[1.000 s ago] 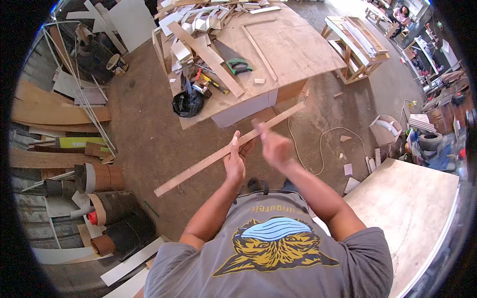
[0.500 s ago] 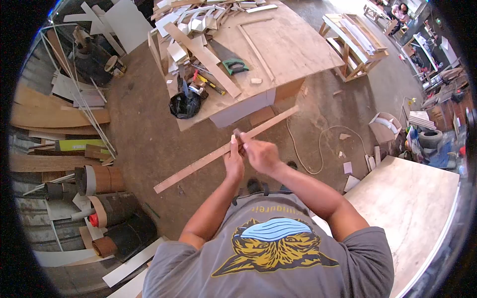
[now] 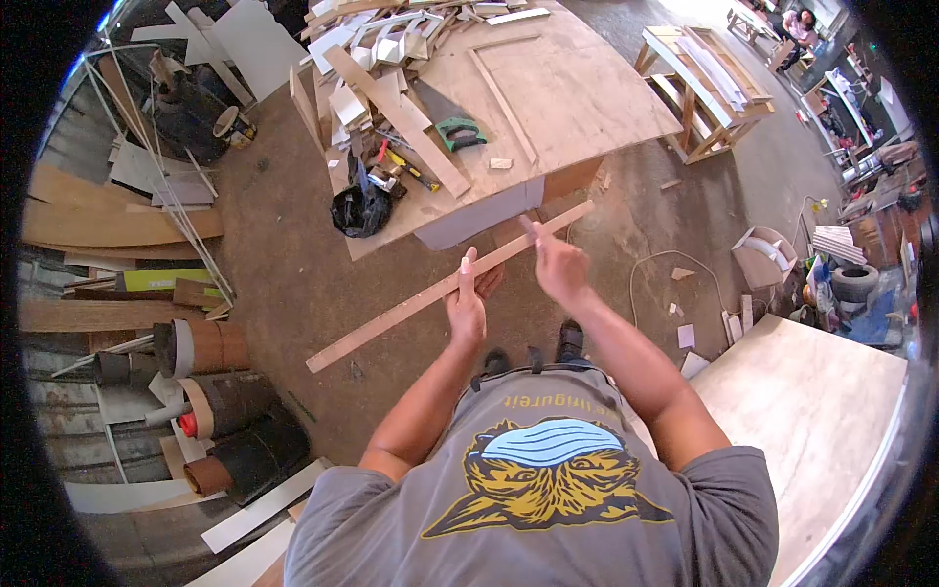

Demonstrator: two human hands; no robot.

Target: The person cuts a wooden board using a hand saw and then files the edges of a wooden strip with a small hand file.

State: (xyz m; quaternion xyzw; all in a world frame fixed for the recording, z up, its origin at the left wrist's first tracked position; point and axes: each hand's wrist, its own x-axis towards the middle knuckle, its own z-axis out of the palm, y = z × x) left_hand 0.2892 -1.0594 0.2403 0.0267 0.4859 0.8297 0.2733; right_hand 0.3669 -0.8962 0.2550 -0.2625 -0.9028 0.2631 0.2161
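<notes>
A long, narrow wooden strip (image 3: pixel 391 321) is held slantwise in front of my body, its far end up to the right. My left hand (image 3: pixel 470 301) grips it near the middle, with the thumb on top and the fingers underneath. My right hand (image 3: pixel 560 269) is closed on a small brownish piece, apparently folded sandpaper (image 3: pixel 528 226), at the strip's right part. It is blurred there, and I cannot tell whether it touches the wood.
Ahead stands a wooden worktable (image 3: pixel 577 98) with heaped offcuts, a green-handled handsaw (image 3: pixel 461 134), a yellow tool (image 3: pixel 411 168) and a black plastic bag (image 3: pixel 361 208). Rolls (image 3: pixel 210 348) and boards lie left. A pale panel (image 3: pixel 802 421) is at right; a cord (image 3: pixel 665 254) crosses the floor.
My right hand has moved right along the strip with the sandpaper, away from my left hand. The left hand keeps its grip, and the strip has hardly shifted.
</notes>
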